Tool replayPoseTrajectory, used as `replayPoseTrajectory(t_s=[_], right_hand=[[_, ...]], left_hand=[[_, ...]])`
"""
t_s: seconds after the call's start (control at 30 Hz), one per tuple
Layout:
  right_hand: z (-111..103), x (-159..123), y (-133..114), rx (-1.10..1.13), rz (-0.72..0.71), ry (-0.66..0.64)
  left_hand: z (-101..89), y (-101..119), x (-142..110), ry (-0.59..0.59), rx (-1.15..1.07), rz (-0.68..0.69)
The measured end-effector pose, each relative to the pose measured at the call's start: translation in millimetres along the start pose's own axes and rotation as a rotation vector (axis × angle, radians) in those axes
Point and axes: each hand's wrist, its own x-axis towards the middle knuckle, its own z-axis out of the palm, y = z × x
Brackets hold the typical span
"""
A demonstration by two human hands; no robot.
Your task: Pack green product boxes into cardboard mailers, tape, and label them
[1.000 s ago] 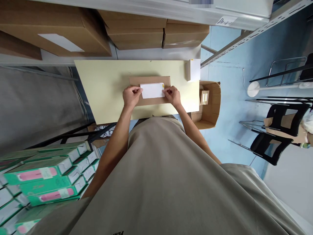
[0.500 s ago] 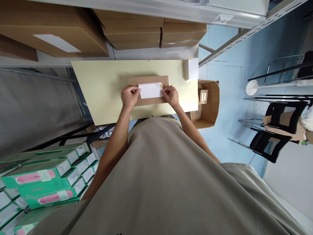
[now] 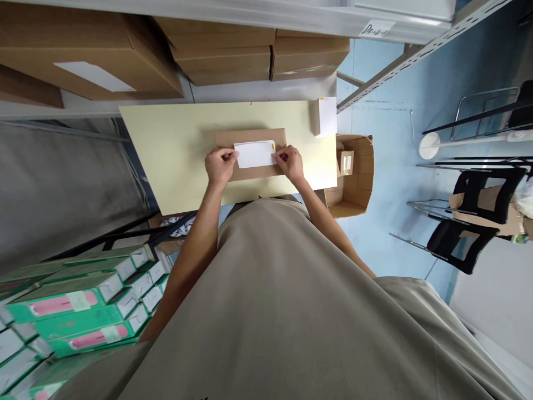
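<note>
A white paper sheet, with a small yellow mark near its right end, lies over a flat brown cardboard piece. At its left end, my left hand pinches the top corner between thumb and fingertips. The opposite end is pinched by my right hand, close to the yellow mark. Both wrists come in from the near side. Whether the sheet is one layer or several, I cannot tell. The cardboard rests on a pale yellow tabletop.
A white stack with a yellow mark stands at the table's back right corner. Beyond the right edge is an open carton holding a smaller box. Brown boxes fill the shelf behind. Green cartons are piled at lower left.
The camera view has shifted very slightly. Both hands keep their pinch on the sheet, which stays in place over the cardboard.
</note>
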Motion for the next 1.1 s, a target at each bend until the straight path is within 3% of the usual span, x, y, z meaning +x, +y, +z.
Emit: replayPoseTrajectory(t_s=[0.27, 0.5, 0.63, 0.77, 1.1], right_hand=[[7.2, 1.5, -1.4, -0.035, 0.016, 0.045], [4.5, -1.8, -5.9, -0.088, 0.138, 0.045], [7.1, -22.7, -18.1, -0.224, -0.060, -0.006], [10.8, -46.4, -28.9, -0.343, -0.293, -0.242], [12.1, -47.2, -21.9, -0.354, -0.324, -0.287]], left_hand=[[-0.9, 3.5, -1.1, 0.011, -0.012, -0.006], [-1.0, 4.6, -0.2, 0.009, -0.003, -0.017], [-0.8, 4.1, 2.8, 0.006, 0.006, -0.030], [-1.5, 6.5, 4.5, -0.012, 0.015, -0.057], [-2.0, 12.1, 2.0, -0.011, 0.039, -0.078]])
